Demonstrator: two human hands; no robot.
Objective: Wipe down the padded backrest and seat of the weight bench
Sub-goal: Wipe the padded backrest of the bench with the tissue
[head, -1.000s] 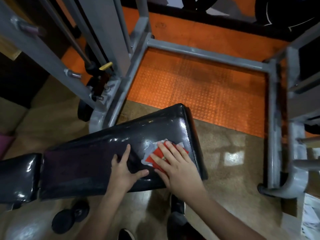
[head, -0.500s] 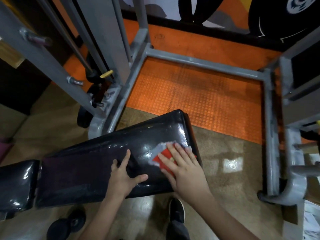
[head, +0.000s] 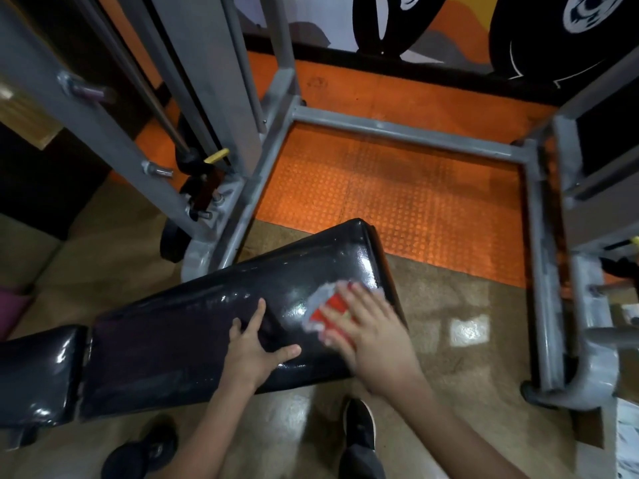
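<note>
Here, right hand [head: 371, 326] flat on cloth [head: 323, 304], left hand [head: 250, 344] splayed on backrest [head: 179, 326].

Two bare forearms, no sleeves reaching into view, no watch, ring or band visible. Left hand [head: 254, 350] and right hand [head: 371, 331] ungloved, nails short, the right one smeared by motion blur. Below, a black low-top shoe [head: 359, 425] with a thin pale edge along its sole, toe rounded, laces not discernible. Above the shoe's heel, a dark grey trouser leg [head: 361, 463], plain fabric, no stripe or marking showing. Other foot out of view.
</note>
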